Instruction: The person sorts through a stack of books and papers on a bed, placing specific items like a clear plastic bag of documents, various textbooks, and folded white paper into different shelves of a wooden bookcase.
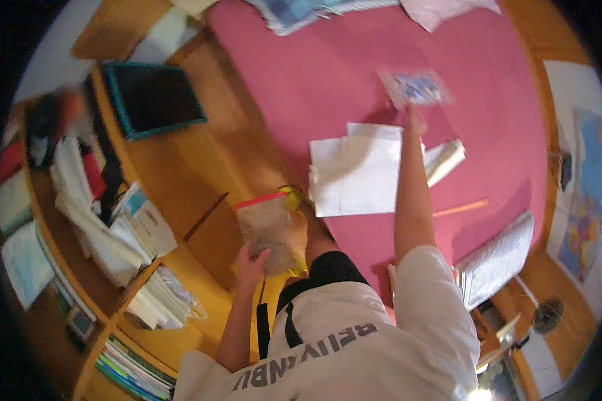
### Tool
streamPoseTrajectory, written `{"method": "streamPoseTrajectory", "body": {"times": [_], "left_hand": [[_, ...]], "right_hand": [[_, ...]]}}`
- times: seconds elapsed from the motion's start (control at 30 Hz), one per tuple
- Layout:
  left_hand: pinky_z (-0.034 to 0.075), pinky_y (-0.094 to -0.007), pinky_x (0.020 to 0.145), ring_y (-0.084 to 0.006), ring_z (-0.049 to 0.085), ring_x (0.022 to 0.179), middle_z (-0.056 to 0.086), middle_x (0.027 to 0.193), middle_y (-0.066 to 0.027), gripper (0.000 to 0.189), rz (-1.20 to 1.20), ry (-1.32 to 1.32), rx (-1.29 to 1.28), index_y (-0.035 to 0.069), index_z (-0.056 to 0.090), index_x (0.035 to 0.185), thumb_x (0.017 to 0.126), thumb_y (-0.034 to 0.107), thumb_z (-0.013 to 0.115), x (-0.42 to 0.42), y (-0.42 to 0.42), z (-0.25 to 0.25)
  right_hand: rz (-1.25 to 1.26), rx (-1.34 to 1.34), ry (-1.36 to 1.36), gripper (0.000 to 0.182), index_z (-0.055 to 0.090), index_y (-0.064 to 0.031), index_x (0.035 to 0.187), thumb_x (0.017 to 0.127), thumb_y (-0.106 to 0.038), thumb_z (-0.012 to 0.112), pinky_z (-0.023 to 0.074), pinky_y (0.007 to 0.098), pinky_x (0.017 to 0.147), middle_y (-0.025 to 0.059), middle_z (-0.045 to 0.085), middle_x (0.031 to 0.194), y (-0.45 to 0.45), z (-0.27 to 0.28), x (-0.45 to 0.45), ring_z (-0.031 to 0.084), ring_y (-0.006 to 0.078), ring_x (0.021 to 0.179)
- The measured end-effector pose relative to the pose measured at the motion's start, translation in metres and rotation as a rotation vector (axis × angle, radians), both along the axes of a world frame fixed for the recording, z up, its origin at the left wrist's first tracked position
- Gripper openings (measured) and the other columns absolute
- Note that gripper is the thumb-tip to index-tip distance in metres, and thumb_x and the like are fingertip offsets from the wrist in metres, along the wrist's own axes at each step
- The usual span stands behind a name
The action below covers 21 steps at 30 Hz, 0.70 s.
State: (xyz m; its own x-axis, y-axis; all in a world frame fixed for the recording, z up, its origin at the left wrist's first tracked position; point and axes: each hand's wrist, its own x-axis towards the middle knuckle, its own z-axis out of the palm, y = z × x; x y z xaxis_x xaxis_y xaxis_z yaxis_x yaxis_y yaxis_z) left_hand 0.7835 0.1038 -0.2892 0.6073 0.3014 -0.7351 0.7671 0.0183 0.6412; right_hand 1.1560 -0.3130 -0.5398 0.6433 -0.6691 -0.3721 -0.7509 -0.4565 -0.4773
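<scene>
My left hand point(252, 265) grips a clear plastic zip bag point(263, 225) with a red strip along its top edge, held low in front of my legs. The bag looks flat, and I cannot tell if anything is in it. My right hand point(415, 124) reaches out over a pink bed sheet point(301, 65) and pinches the near edge of a clear packet point(419, 89). Blue and white contents show through this packet, blurred. Under my right forearm lie white paper sheets point(356, 170), partly covered by the arm, with a folded paper bundle point(444, 161) to their right.
An orange stick or ruler point(461, 207) and a propped silvery-white book or pad point(499, 260) are on the bed's right. At left, a wooden shelf point(143, 280) holds books and papers. A dark teal-rimmed panel point(155, 100) stands beyond it. A blue patterned cloth point(306, 12) lies at the far end.
</scene>
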Motion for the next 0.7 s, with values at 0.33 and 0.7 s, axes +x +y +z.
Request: {"method": "streamPoseTrajectory", "body": {"times": [0.33, 0.7], "left_hand": [[0.044, -0.0303, 0.084, -0.0178, 0.054, 0.095, 0.056, 0.108, -0.0082, 0.042, 0.189, -0.025, -0.145, 0.002, 0.049, 0.116, 0.079, 0.016, 0.063, -0.039, 0.038, 0.048], [0.043, -0.0336, 0.085, -0.0213, 0.053, 0.095, 0.055, 0.107, -0.0054, 0.028, 1.118, -0.707, -0.948, 0.006, 0.052, 0.109, 0.083, 0.014, 0.057, -0.186, 0.057, 0.081]], "right_hand": [[0.330, 0.781, -0.555, 0.023, 0.050, 0.0031, 0.095, 0.077, -0.001, 0.063, 0.0526, 0.0290, 0.071, 0.0086, 0.051, 0.094, 0.126, 0.151, -0.164, 0.054, 0.0169, 0.086], [0.982, 1.412, 0.546, 0.033, 0.055, 0.0001, 0.103, 0.071, -0.002, 0.063, 0.0458, 0.0233, 0.068, 0.0061, 0.061, 0.089, 0.363, 0.322, -0.310, 0.057, 0.0129, 0.076]]}}
